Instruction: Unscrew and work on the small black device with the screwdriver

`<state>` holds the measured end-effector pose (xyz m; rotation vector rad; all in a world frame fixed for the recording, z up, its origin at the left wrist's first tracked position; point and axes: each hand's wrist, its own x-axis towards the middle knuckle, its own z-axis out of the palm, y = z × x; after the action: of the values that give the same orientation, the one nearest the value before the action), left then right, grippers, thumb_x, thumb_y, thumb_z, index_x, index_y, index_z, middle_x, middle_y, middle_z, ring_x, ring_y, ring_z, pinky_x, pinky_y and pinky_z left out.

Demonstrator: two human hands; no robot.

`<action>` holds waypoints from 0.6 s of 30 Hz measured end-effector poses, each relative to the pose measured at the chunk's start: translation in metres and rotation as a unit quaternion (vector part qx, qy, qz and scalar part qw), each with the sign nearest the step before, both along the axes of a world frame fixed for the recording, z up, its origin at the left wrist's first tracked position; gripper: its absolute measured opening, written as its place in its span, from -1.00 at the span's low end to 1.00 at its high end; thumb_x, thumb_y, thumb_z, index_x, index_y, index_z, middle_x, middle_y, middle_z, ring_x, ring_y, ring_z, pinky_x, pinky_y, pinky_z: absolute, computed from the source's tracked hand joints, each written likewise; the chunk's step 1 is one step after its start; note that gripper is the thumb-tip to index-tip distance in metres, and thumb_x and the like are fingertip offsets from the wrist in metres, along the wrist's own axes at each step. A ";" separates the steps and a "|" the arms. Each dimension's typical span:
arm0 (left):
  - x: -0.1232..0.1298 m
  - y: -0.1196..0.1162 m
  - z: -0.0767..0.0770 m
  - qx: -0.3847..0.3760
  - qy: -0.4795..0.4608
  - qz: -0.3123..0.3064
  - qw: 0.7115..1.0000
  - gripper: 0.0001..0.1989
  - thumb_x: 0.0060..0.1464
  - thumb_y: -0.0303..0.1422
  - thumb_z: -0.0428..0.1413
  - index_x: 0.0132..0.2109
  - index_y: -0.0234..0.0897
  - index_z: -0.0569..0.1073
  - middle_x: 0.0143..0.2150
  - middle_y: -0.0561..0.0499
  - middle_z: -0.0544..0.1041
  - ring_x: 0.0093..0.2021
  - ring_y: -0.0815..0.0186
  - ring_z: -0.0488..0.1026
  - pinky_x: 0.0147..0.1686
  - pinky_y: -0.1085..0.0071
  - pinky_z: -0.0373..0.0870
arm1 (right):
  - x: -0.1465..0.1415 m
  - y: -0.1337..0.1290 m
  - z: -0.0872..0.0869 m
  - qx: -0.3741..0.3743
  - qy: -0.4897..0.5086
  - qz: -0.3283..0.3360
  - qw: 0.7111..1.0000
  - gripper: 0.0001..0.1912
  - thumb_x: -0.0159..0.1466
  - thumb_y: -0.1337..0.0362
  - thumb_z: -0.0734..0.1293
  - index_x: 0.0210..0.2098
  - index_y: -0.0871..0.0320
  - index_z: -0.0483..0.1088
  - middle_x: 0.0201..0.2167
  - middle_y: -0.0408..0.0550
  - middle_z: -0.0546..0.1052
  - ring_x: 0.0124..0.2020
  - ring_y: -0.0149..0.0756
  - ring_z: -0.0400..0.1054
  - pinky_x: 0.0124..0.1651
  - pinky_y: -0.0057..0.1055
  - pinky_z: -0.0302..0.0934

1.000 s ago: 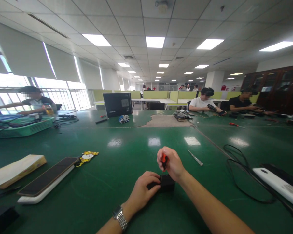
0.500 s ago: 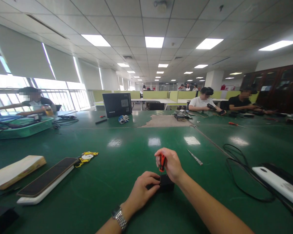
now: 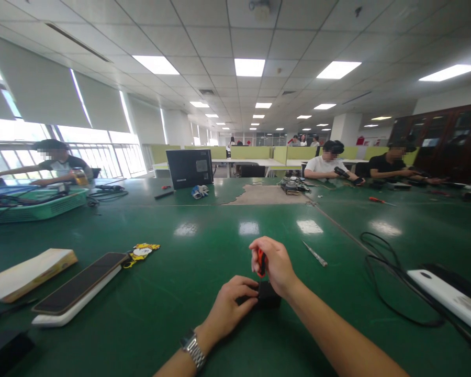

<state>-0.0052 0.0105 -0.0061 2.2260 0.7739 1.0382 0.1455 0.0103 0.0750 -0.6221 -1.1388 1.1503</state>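
right hand (image 3: 275, 264) gripped a screwdriver (image 3: 261, 264), maybe touching the box (image 3: 270, 297) left hand (image 3: 233, 300) pinched, toward the desk's (image 3: 141, 298) near edge

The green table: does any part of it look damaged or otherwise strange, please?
Yes: toward the far side of the green table, a pale patch with a ragged edge breaks the green surface, as if the covering has peeled away there. Around the black box held by the left hand, no spill is visible.
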 end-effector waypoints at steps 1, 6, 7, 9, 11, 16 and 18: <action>0.000 0.000 0.000 0.000 0.001 0.000 1.000 -0.87 0.06 -0.51 0.21 -0.27 -0.18 0.58 -0.09 0.00 0.54 -0.07 0.24 0.45 0.00 0.33 0.35 | 0.000 0.001 0.000 -0.007 0.011 0.005 1.000 -0.72 0.22 0.09 0.28 -0.44 0.20 0.39 -0.68 -0.24 0.34 -0.72 -0.49 0.23 -0.65 -0.55 0.06; -0.001 0.001 -0.002 0.002 0.002 -0.006 1.000 -0.86 0.07 -0.50 0.21 -0.24 -0.17 0.57 -0.07 0.01 0.53 -0.06 0.25 0.44 0.00 0.33 0.35 | -0.004 0.000 -0.004 -0.005 0.040 0.032 0.999 -0.63 0.19 -0.03 0.31 -0.48 0.16 0.28 -0.70 -0.28 0.31 -0.76 -0.52 0.16 -0.68 -0.56 0.02; 0.000 0.001 -0.002 0.001 0.002 -0.007 1.000 -0.86 0.07 -0.51 0.21 -0.25 -0.17 0.57 -0.08 0.01 0.53 -0.06 0.25 0.44 0.00 0.33 0.36 | -0.004 0.000 -0.004 0.000 0.039 0.033 0.999 -0.62 0.18 -0.03 0.32 -0.51 0.15 0.26 -0.72 -0.29 0.29 -0.77 -0.53 0.13 -0.68 -0.56 0.01; 0.000 0.001 -0.001 -0.001 0.003 -0.008 1.000 -0.86 0.06 -0.51 0.21 -0.25 -0.18 0.57 -0.08 0.01 0.54 -0.06 0.25 0.45 0.00 0.33 0.36 | -0.003 -0.001 -0.003 0.008 0.011 0.013 1.000 -0.63 0.17 0.00 0.34 -0.54 0.16 0.27 -0.73 -0.29 0.28 -0.76 -0.53 0.13 -0.68 -0.56 0.00; 0.000 0.001 0.000 -0.001 0.004 -0.006 1.000 -0.86 0.05 -0.52 0.21 -0.25 -0.18 0.57 -0.08 0.00 0.54 -0.06 0.24 0.45 0.00 0.32 0.36 | -0.001 -0.003 0.000 0.010 -0.040 -0.020 0.999 -0.67 0.18 0.06 0.33 -0.54 0.19 0.34 -0.70 -0.24 0.31 -0.72 -0.53 0.17 -0.66 -0.57 0.02; -0.001 -0.001 0.000 0.006 0.009 -0.004 1.000 -0.83 0.05 -0.52 0.21 -0.22 -0.17 0.57 -0.06 -0.01 0.52 -0.04 0.23 0.43 0.02 0.29 0.35 | 0.003 -0.005 0.009 -0.019 -0.086 -0.015 0.996 -0.74 0.18 0.12 0.29 -0.35 0.20 0.46 -0.65 -0.24 0.33 -0.69 -0.50 0.20 -0.64 -0.55 0.06; -0.002 -0.001 0.000 0.006 0.013 -0.004 1.000 -0.83 0.05 -0.51 0.21 -0.20 -0.17 0.57 -0.05 -0.01 0.52 -0.03 0.22 0.43 0.03 0.28 0.35 | 0.003 -0.005 0.010 -0.026 -0.059 0.006 0.998 -0.76 0.19 0.12 0.27 -0.36 0.18 0.42 -0.67 -0.25 0.34 -0.71 -0.48 0.21 -0.63 -0.53 0.08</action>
<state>-0.0071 0.0092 -0.0062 2.2558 0.7719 1.0144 0.1489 0.0054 0.0849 -0.7318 -1.2165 1.1682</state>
